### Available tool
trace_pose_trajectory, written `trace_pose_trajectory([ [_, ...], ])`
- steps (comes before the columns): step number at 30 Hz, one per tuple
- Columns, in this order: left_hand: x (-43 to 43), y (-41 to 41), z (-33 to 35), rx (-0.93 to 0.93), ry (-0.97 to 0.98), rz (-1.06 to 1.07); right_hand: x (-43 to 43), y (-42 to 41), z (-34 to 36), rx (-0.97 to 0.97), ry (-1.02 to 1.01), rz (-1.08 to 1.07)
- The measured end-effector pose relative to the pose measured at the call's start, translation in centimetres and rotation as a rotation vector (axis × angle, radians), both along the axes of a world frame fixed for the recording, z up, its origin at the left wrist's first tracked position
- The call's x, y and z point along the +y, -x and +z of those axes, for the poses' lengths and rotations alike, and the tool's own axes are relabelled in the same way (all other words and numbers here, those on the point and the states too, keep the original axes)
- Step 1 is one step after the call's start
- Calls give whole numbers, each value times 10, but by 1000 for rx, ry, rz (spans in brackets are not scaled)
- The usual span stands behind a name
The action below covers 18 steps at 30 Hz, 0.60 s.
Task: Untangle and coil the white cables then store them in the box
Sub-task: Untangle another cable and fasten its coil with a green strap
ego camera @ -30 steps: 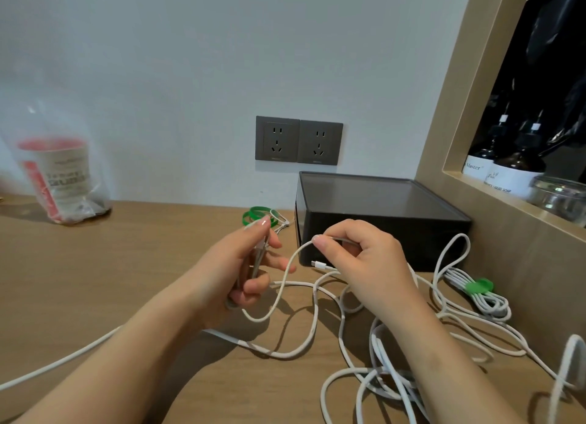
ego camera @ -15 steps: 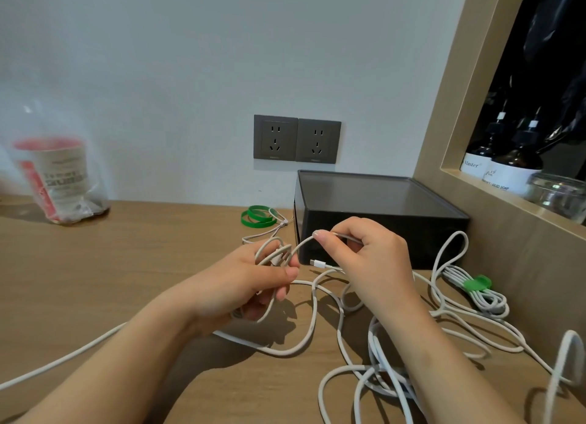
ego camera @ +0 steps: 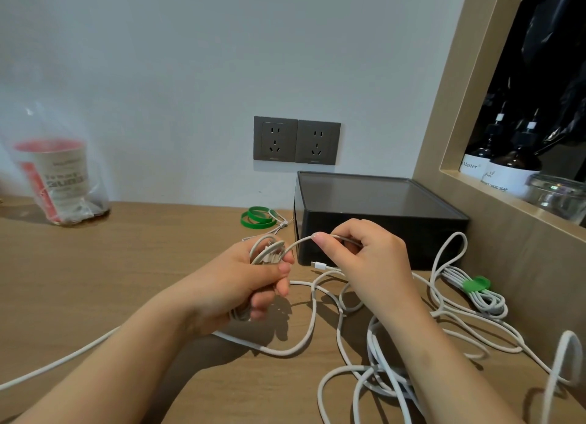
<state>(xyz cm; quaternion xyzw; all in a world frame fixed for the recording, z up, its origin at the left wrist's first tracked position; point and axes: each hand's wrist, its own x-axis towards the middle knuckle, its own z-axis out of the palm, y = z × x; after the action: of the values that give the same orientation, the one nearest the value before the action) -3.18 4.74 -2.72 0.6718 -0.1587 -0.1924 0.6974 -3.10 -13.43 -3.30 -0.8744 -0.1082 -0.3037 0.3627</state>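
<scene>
Nearest, the loose tangle (ego camera: 364, 376) of white cable lies in overlapping loops on the table (ego camera: 126, 265). The winding will go best if slack is drawn from it gently, so no crossing pulls tight into a knot. Above it the left hand (ego camera: 241, 284) has its grip closed round a small coil (ego camera: 266, 254), while the right hand (ego camera: 371, 258) pinches the feeding strand (ego camera: 301, 240) between thumb and forefinger. Each new turn should match the others in size and lie flat beside them (a twisted strand springs open later). The cable looks thin, matt and off-white, limp rather than stiff, with a small connector (ego camera: 318, 266) showing just under the right hand's fingers. Further right lies a finished bundle (ego camera: 488, 303) cinched by a green tie (ego camera: 474, 284). Beyond stands the black box (ego camera: 380, 208), its top seemingly closed, with green bands (ego camera: 257, 218) beside it.
</scene>
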Motion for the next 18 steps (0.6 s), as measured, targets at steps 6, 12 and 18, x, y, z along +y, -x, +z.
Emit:
trace_pose_trajectory([
  [6, 5, -1, 4, -66, -25, 39, -4, -1, 1, -8, -10, -68],
  [12, 9, -2, 10, 6, 92, 69, -11, -2, 2, -162, -115, -125],
  [18, -9, -5, -5, -245, -226, 551, 4, 5, 1, -259, -148, -2],
])
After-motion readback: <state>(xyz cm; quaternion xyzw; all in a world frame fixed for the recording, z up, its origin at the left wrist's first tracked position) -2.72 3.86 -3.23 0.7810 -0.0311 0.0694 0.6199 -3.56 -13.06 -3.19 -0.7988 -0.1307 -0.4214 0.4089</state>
